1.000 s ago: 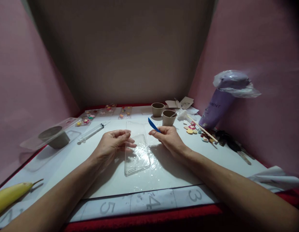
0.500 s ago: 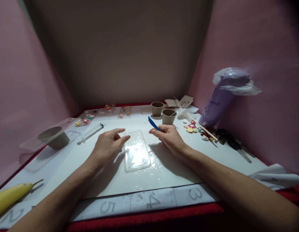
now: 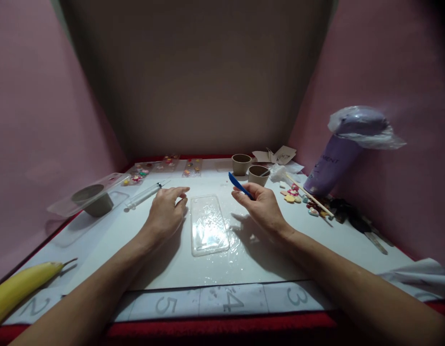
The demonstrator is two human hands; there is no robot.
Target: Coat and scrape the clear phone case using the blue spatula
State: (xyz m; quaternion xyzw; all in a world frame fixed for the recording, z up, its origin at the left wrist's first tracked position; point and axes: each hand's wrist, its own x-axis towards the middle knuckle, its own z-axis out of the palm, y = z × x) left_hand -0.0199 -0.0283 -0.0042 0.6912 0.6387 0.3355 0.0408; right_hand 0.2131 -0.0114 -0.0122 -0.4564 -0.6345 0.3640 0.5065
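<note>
A clear phone case (image 3: 209,225) lies flat on the white work surface (image 3: 244,259), on a sheet of shiny plastic film. My left hand (image 3: 167,212) rests just left of the case with its fingers loosely curled and nothing in them, not touching the case. My right hand (image 3: 261,204) hovers to the right of the case and pinches a small blue spatula (image 3: 239,185), whose blade points up and to the left.
Two brown paper cups (image 3: 250,169) stand behind my right hand. A syringe (image 3: 145,194), bags of charms (image 3: 163,166) and a bowl on a clear lid (image 3: 92,198) lie left. A purple tube (image 3: 337,154), charms and sticks lie right. A banana (image 3: 20,287) is at front left.
My left hand has laid the phone case down flat on the film and let go of it. The right hand with the spatula rose slightly.
</note>
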